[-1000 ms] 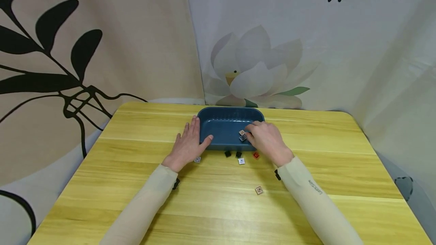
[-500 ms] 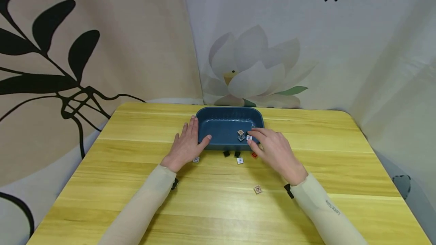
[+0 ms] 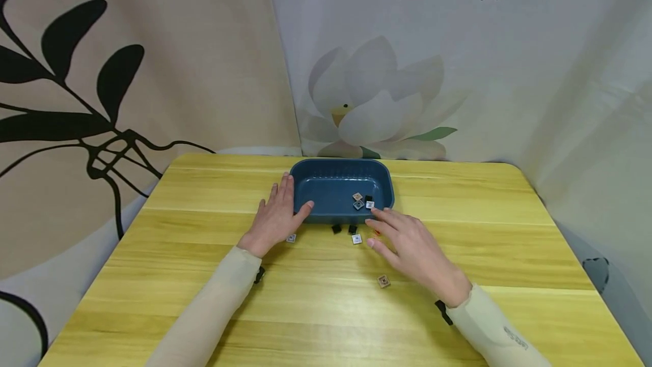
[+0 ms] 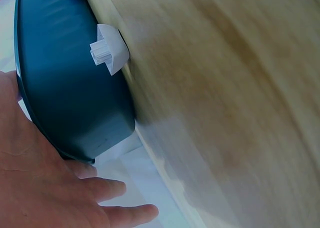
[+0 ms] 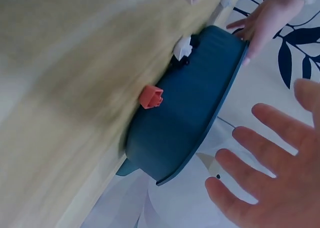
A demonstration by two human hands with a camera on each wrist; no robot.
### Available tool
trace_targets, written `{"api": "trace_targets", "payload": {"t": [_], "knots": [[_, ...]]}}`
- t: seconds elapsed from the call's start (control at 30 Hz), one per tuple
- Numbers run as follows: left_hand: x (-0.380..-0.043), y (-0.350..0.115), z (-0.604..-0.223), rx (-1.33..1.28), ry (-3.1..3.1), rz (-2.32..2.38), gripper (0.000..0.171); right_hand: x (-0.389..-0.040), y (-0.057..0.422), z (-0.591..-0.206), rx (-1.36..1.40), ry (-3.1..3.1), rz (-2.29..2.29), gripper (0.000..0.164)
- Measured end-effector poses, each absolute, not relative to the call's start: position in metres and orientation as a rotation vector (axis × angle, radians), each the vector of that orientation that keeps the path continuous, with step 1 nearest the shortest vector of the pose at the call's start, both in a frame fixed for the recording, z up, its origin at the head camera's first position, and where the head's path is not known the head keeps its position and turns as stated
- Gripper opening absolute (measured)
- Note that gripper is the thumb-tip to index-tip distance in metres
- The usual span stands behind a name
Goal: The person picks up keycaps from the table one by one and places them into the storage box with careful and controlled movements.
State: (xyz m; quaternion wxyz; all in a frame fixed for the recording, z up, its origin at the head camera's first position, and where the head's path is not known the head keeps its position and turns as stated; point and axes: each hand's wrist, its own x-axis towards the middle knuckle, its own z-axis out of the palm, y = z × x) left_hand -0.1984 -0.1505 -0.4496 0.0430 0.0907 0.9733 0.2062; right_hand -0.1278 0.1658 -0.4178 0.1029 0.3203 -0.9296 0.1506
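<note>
My left hand (image 3: pixel 275 214) rests against the left side of a blue rectangular dish (image 3: pixel 326 188), fingers straight and thumb over the rim. Fingers spread, my right hand (image 3: pixel 415 248) hovers by the dish's front right corner with nothing in it. Inside the dish, toward the right, lie a tan keycap (image 3: pixel 357 196), a grey-blue keycap (image 3: pixel 359 205), a black keycap (image 3: pixel 369 198) and a white keycap (image 3: pixel 370 205). Under the right fingers a red keycap (image 3: pixel 377 232) is partly hidden in the head view; the right wrist view shows this red keycap (image 5: pixel 151 97) fully, beside the dish wall.
Along the dish's front wall sit two black keycaps, one on the left (image 3: pixel 336 229), and a white keycap (image 3: pixel 356 239). Another white keycap (image 3: pixel 291 238) lies near the left wrist. Closer to me is a beige keycap (image 3: pixel 384 281) on the wooden table (image 3: pixel 244 316). A printed curtain hangs behind.
My right hand has let go of the white keycap in the dish, drawn back toward me and spread its fingers. The left hand stays at the dish.
</note>
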Motion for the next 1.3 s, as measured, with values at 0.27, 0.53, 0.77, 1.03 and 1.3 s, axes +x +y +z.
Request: {"api": "trace_targets", "payload": {"t": [0.27,0.53,0.77,1.03,1.3], "knots": [[-0.199,-0.151,-0.449,0.273,2.968,0.626,0.095,-0.109,0.174,-0.426,1.059,-2.749,0.403,0.051],[-0.199,-0.151,-0.448,0.274,2.976,0.613,0.096,-0.096,0.181,-0.433,1.156,-2.831,0.368,0.058],[-0.199,-0.151,-0.448,0.276,2.979,0.613,0.096,-0.091,0.183,-0.437,1.249,-2.843,0.298,0.061],[-0.198,-0.15,-0.449,0.27,2.973,0.619,0.096,-0.088,0.185,-0.442,1.334,-2.802,0.235,0.053],[-0.197,-0.15,-0.449,0.264,2.967,0.625,0.096,-0.086,0.186,-0.444,1.33,-2.813,0.202,0.042]]}}
